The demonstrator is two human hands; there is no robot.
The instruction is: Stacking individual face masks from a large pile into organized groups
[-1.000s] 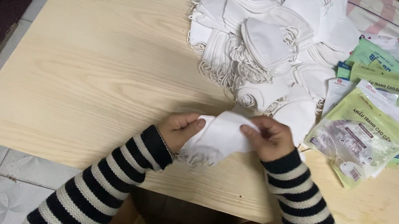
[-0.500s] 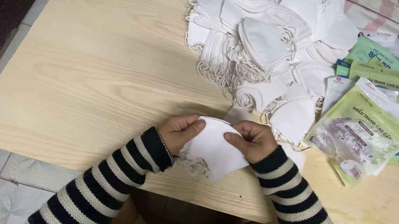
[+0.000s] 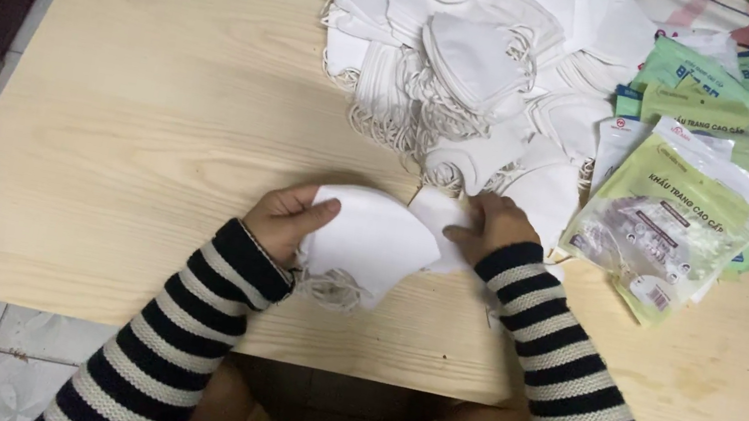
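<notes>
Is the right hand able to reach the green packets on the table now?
Probably yes. The right hand rests on a white mask, the green packets lie just beside it, and nothing stands between them.

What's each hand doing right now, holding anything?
Left hand: closed on the folded white mask.
Right hand: fingers pressing a second white mask; grip cannot be told.

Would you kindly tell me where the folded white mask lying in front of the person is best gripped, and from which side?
Probably by the curved left edge of the folded white mask, coming from the left, where the left hand already pinches it. It lies flat, its loops bunched underneath, so that edge is free.
</notes>
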